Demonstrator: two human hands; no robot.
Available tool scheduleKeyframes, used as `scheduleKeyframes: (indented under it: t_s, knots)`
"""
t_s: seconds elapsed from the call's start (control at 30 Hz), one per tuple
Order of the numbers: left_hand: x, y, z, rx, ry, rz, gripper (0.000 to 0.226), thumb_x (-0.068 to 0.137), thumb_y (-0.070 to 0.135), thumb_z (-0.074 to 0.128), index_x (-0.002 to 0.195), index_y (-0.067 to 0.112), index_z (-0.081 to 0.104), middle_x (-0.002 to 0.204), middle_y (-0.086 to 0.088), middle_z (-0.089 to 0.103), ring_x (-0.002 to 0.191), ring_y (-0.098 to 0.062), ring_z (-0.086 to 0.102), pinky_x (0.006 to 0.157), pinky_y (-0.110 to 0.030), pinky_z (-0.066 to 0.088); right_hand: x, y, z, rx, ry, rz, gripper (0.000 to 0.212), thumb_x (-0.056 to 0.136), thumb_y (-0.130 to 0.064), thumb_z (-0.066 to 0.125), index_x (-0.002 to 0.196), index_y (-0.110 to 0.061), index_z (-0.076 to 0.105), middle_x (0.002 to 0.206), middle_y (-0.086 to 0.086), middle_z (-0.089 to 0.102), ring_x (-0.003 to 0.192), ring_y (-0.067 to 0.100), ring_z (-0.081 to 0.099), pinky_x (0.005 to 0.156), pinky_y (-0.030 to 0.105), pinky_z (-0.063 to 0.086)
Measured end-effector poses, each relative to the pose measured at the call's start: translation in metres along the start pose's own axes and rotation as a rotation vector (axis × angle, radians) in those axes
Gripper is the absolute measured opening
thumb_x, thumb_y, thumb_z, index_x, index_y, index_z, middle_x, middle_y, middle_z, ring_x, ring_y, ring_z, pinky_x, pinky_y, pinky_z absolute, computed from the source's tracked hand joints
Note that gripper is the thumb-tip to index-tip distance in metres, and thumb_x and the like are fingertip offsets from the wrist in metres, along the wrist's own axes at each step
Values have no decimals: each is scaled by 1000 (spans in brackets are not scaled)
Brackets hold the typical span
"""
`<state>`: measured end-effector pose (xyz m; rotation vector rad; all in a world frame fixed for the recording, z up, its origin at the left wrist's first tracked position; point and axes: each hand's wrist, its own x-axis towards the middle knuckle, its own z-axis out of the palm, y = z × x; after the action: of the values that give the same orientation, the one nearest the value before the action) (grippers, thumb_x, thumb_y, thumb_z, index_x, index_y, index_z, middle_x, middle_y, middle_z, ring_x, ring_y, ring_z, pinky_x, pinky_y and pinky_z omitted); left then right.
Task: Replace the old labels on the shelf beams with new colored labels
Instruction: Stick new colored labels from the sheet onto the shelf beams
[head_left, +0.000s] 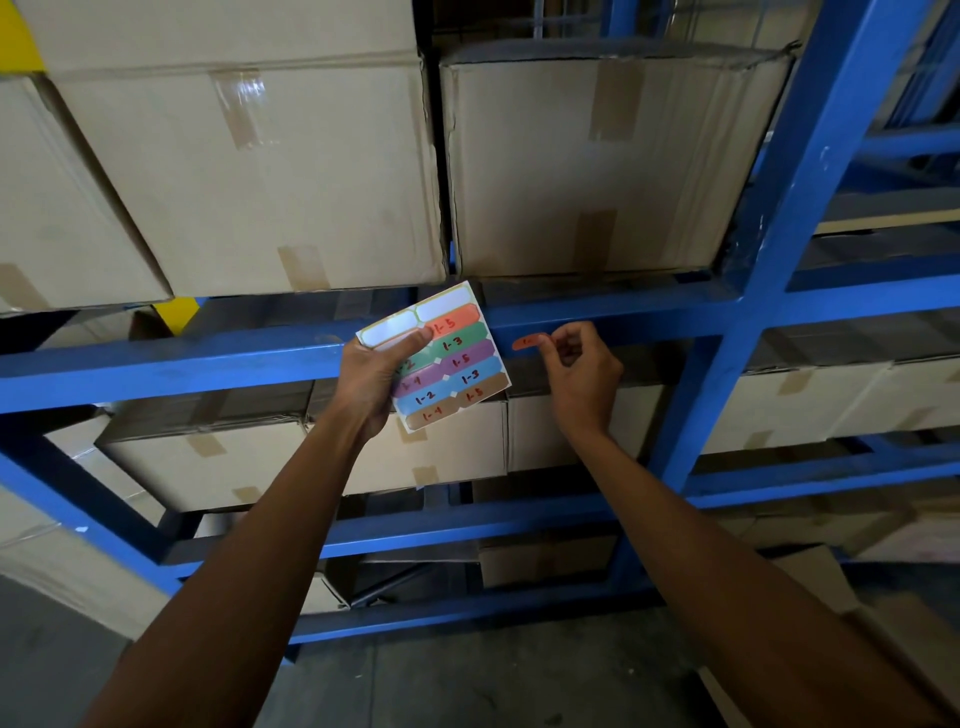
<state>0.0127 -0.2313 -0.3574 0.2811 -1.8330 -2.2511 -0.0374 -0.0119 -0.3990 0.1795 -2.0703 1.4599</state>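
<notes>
My left hand (371, 376) holds up a sheet of colored labels (457, 358) in front of the blue shelf beam (208, 358); the sheet carries orange, green, purple, blue and brown strips marked 1-2 to 1-5, and two blank white slots at its top. My right hand (579, 374) pinches the right end of an orange label (525, 342) that lies against the beam, just right of the sheet. Whether the label is stuck down I cannot tell.
Large taped cardboard boxes (260, 171) sit on the shelf above the beam, more boxes (218, 457) on the shelves below. A blue upright post (779, 249) stands to the right. Grey concrete floor (467, 686) lies below.
</notes>
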Motion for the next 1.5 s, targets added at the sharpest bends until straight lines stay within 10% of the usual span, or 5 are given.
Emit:
scheduleKeyframes:
  t_s: [0.57, 0.97, 1.2, 1.5]
  knots:
    - [0, 5, -3, 18, -17, 11, 19, 91, 15, 70, 110, 15, 69, 114, -12, 76, 93, -26, 77, 77, -42, 63, 10, -5, -13, -338, 38, 33, 49, 78, -48, 75, 108, -21, 48, 116, 7, 48, 101, 23, 53, 81, 43, 52]
    - [0, 12, -15, -27, -4, 31, 24, 87, 17, 75, 111, 16, 71, 110, -8, 78, 96, -28, 76, 76, -42, 65, -30, 6, -5, -371, -8, -387, 28, 93, -19, 60, 119, -9, 59, 123, 14, 58, 109, 27, 57, 92, 43, 51]
    - [3, 17, -27, -53, 0, 52, 27, 87, 16, 76, 113, 13, 71, 112, -8, 77, 99, -30, 75, 79, -44, 64, -49, 22, 24, -762, -337, -370, 72, 100, -50, 27, 155, -14, -3, 163, 8, -8, 151, 27, -6, 121, 51, 0]
    - [10, 19, -32, -68, -46, 35, 27, 86, 15, 76, 113, 12, 71, 113, -11, 76, 103, -34, 74, 87, -49, 61, -50, 30, 37, -829, -339, -307, 81, 97, -60, 22, 152, -15, -15, 160, 8, -22, 149, 26, -18, 120, 54, -6]
